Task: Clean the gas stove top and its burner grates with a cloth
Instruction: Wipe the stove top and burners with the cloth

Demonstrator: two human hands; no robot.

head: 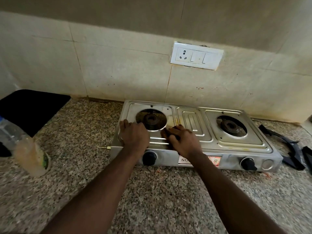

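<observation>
A steel two-burner gas stove [236,142] sits on the granite counter against the tiled wall, with both grates off. My left hand [133,135] rests on the stove's front left corner beside the left burner [150,119], fingers bent over the top. My right hand [181,141] presses a small brown cloth [164,132] onto the steel just right of the left burner; most of the cloth is hidden under my fingers. The right burner [231,126] is uncovered. Black burner grates [287,149] lie on the counter to the right of the stove.
A plastic bottle [25,147] lies at the left of the granite counter [152,191], beside a black mat [32,108]. A white socket and switch plate [196,55] is on the wall above the stove. A brass gas inlet [105,147] sticks out of the stove's left side.
</observation>
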